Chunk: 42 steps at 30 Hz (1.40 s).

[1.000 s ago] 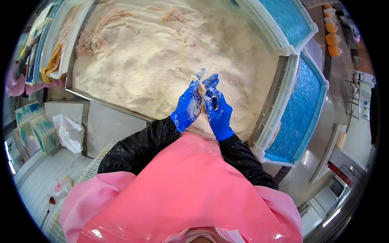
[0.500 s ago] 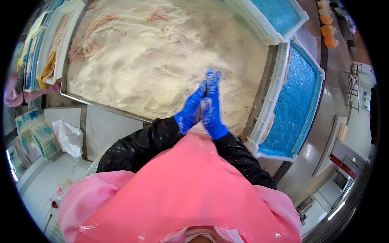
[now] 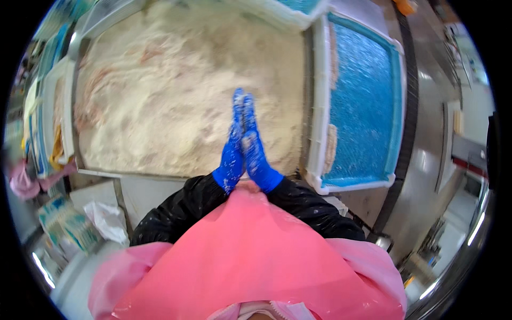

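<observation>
My left hand (image 3: 231,152) and my right hand (image 3: 257,154) wear blue gloves dusted with white powder. They are pressed palm to palm, fingers stretched out toward the far side, and nothing shows between them. Beneath them spreads a layer of pale, flour-like powder (image 3: 186,90) in a wide metal-edged tray (image 3: 128,175). Pinkish pieces that look like raw meat (image 3: 151,52) lie half covered in the powder toward the far left, well away from my hands.
At the right stands a white crate (image 3: 318,101) with a blue lining (image 3: 362,106); pale coated pieces (image 3: 331,146) lie along its left side. Another blue-lined crate (image 3: 304,6) is beyond. A white tub (image 3: 66,101) borders the left. A white plastic bag (image 3: 108,221) sits lower left.
The view has turned, so the tray and crates appear farther left. My hands stay pressed together, with the fingers now pointing straighter ahead and the palms looking more closely aligned.
</observation>
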Tool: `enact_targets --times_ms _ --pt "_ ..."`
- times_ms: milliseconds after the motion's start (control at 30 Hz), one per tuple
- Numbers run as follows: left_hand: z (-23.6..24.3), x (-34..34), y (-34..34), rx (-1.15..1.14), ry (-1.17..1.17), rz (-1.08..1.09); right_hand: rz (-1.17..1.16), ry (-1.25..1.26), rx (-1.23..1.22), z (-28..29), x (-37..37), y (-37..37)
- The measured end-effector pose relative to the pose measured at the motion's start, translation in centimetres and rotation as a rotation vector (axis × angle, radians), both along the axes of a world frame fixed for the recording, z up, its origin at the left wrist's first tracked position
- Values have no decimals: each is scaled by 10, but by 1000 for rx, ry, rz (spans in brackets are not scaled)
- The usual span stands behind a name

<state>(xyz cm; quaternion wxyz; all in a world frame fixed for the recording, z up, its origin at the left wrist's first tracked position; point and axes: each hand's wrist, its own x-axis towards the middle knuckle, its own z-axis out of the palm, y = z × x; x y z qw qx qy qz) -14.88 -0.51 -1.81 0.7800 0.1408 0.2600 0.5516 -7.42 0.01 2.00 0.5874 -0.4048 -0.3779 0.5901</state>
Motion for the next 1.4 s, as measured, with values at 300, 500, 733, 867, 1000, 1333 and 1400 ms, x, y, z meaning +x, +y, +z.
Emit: enact_targets --times_ms 300,500,733,867,1000,1333,1400 --pt "63 90 17 244 555 -225 -194 222 -29 41 71 -15" --pt "66 131 8 387 699 -263 -267 281 -102 30 166 -30" --pt "52 126 11 285 711 -173 -306 241 32 -2 265 -27" --pt "32 106 6 262 728 -146 -302 350 14 -7 277 -18" --pt "22 92 -1 182 752 -124 -293 259 38 -18 277 7" --pt "2 61 -6 114 824 -70 -215 189 -38 -9 283 -56" --pt "-4 52 -8 124 884 -51 -184 -94 -38 -28 282 -80"
